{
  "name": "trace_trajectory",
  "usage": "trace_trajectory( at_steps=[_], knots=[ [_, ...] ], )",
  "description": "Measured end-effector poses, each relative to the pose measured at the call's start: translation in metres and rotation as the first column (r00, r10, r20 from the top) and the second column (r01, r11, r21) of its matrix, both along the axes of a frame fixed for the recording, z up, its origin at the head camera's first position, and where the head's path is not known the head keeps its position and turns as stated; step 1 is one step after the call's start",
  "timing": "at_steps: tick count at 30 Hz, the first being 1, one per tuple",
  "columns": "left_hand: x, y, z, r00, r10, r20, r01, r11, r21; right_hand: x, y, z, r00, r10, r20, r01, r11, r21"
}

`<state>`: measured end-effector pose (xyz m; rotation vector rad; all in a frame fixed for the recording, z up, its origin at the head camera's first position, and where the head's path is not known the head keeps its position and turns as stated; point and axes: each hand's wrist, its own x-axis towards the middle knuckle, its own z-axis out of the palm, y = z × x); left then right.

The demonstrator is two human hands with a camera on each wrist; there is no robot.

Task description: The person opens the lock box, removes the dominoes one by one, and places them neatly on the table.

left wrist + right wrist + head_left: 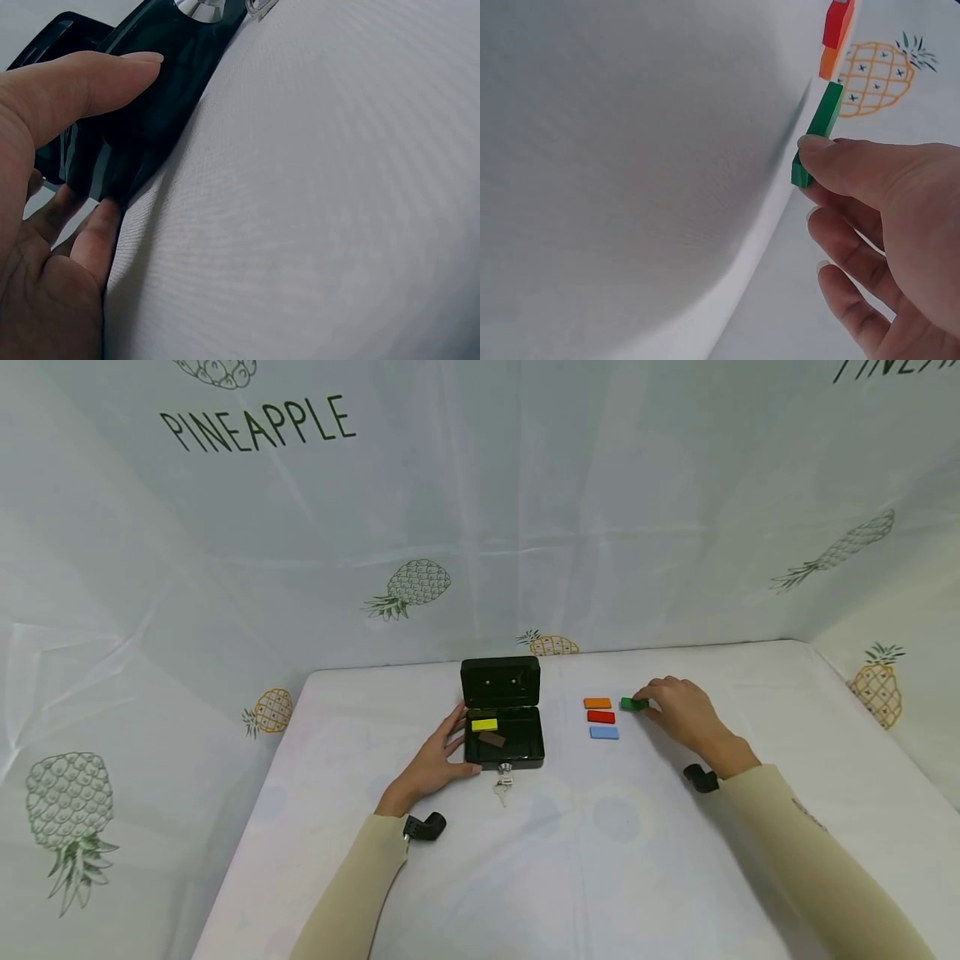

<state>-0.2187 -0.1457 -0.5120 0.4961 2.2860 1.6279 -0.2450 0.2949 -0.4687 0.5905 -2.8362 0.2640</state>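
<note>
A small black cash box (530,750) stands with its lid (500,683) raised. Inside lie a yellow block (484,725) and a brown block (491,739). My left hand (435,765) grips the box at its left side, thumb on the front wall and fingers along the side, as the left wrist view also shows. Between thumb and fingertips, my right hand (684,714) pinches one end of a green block (825,112). Left of that block, an orange block (597,702), a red block (601,717) and a light blue block (603,732) form a column on the table.
Keys (501,790) hang from the lock (505,768) at the box's front and lie on the white-covered table (480,893). A pineapple-print sheet (637,568) hangs behind the table's far edge and along its sides.
</note>
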Motion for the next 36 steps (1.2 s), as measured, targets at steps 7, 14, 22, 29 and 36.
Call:
trace_trajectory(
  at_steps=[7,14,22,29,36],
  knots=[
    [0.001,0.000,0.001,1.000,0.002,0.005,-0.002,1.000,-0.007,-0.006,-0.003,0.001,1.000,0.007,0.025,-0.007,1.000,0.011],
    [0.001,0.000,0.000,1.000,0.008,0.006,-0.008,1.000,-0.009,-0.005,-0.005,-0.001,0.999,-0.009,0.046,0.009,1.000,0.005],
    [-0.001,0.000,-0.001,0.999,-0.010,-0.033,0.010,1.000,0.007,0.008,-0.025,0.007,0.997,0.066,-0.039,-0.069,0.994,-0.083],
    [-0.001,0.001,0.001,1.000,-0.015,-0.026,0.015,1.000,0.011,0.020,-0.059,0.017,0.975,0.165,-0.146,-0.179,0.979,-0.093],
    [0.001,0.001,0.004,1.000,-0.008,-0.011,0.008,1.000,0.009,0.029,-0.098,0.020,0.958,0.240,-0.158,-0.253,0.965,-0.066]
  ],
)
